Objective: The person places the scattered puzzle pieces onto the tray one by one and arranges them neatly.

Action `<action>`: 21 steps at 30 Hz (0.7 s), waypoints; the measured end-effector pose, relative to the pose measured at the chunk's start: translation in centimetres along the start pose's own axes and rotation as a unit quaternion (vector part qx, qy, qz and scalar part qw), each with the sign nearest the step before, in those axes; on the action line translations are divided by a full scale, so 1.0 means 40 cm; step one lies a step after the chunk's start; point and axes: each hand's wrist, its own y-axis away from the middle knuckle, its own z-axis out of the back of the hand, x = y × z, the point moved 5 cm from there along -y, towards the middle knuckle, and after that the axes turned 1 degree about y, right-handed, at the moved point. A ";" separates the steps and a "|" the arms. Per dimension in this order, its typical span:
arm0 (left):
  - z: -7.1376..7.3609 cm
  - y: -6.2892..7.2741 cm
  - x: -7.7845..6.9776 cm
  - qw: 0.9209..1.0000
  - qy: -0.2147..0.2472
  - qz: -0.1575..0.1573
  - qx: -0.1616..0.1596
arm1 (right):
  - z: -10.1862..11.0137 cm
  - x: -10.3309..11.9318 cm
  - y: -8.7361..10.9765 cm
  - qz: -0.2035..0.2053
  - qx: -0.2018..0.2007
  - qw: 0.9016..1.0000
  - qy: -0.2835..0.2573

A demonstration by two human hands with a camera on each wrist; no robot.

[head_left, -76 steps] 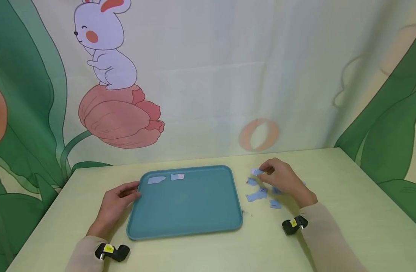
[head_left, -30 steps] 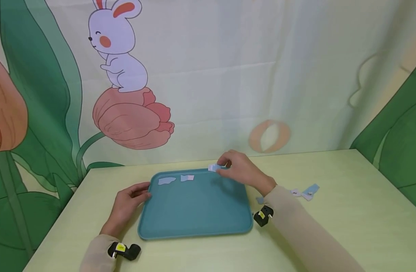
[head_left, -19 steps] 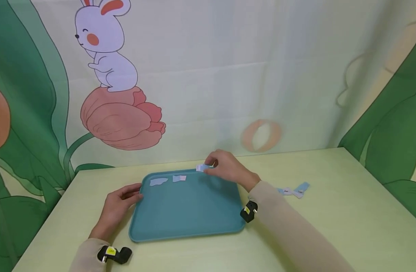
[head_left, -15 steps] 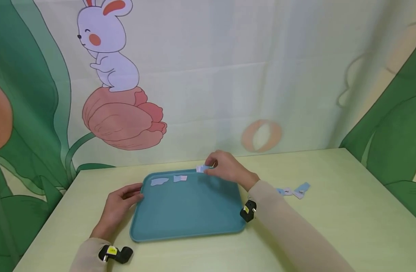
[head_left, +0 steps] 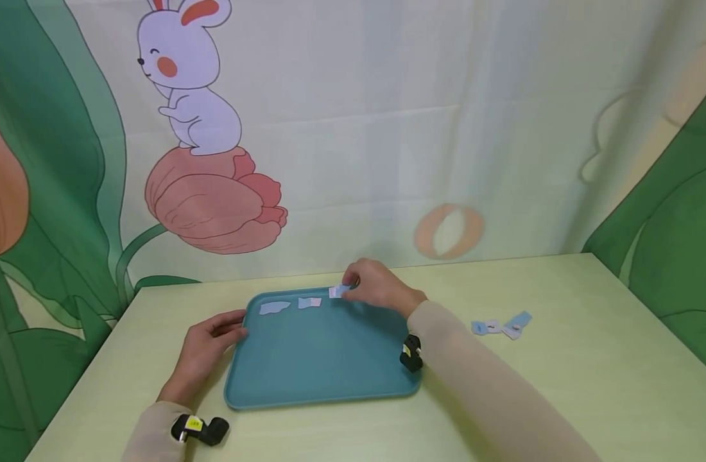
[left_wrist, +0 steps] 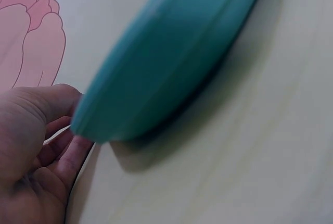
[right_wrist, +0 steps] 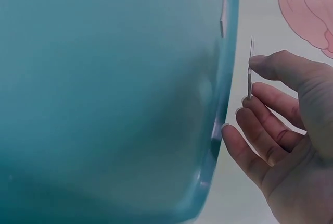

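Observation:
In the head view, my right hand (head_left: pixel 378 285) pinches a torn piece of paper (head_left: pixel 335 292), light blue and whitish, over the tray's far rim. The right wrist view shows this paper piece (right_wrist: pixel 250 81) edge-on between thumb and fingertips, apart from the tray surface. My left hand (head_left: pixel 205 350) holds the left rim of the blue-green tray (head_left: pixel 324 353). In the left wrist view, thumb and fingers (left_wrist: pixel 75 156) meet the tray's edge (left_wrist: pixel 156 67) from both sides. On the tray's far left lie a pale blue torn paper (head_left: pixel 275 308) and a blue-and-pink torn paper (head_left: pixel 309 303).
Several more torn paper pieces (head_left: pixel 491 327) lie on the pale yellow table (head_left: pixel 590 372) right of the tray; my right sleeve (head_left: pixel 480 372) may hide others. A curtain (head_left: pixel 353 141) printed with a rabbit and tulips hangs behind the table.
My right hand took a paper piece from the group at the right and carried it left over the tray. Lately it has moved slightly left and lower. The left hand stays at the rim.

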 end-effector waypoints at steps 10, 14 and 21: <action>-0.002 0.002 -0.006 1.000 0.002 0.000 0.003 | -0.026 -0.017 -0.004 -0.021 0.015 1.000 0.010; -0.002 0.002 -0.005 1.000 0.002 0.001 0.003 | -0.033 -0.022 -0.006 -0.024 0.015 0.999 0.016; 0.001 0.001 -0.003 1.000 0.001 0.003 0.003 | -0.041 -0.013 -0.010 -0.022 0.018 0.999 0.027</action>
